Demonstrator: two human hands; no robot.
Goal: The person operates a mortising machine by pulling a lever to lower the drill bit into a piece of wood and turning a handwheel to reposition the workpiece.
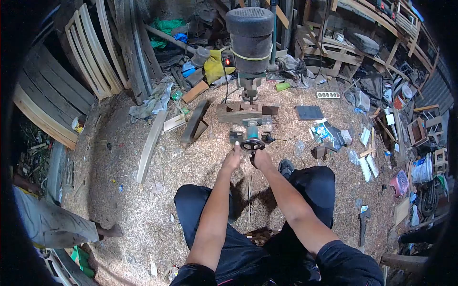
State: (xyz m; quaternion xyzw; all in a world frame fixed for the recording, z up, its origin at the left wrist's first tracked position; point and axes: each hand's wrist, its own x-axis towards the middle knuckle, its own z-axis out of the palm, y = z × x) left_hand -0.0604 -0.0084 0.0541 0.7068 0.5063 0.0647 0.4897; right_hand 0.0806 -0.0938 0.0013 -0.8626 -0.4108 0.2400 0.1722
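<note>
A mortising machine (249, 43) with a dark upright motor stands in front of me, its red switch (227, 62) lit. A wooden workpiece (240, 116) lies across its vise, under the spindle (250, 88). Below the vise is a black handwheel (252, 145). My right hand (261, 160) is closed at the wheel's lower right, on its rim or crank handle. My left hand (232, 159) is closed beside the machine's left side, thumb pointing up; what its fingers hold is hidden.
Wood shavings cover the floor (129, 214). A long curved board (151, 147) and a dark wood block (196, 123) lie left of the machine. A dark slab (309, 112) and a hammer-like tool (363, 224) lie right. Another person's leg (71, 219) is at far left.
</note>
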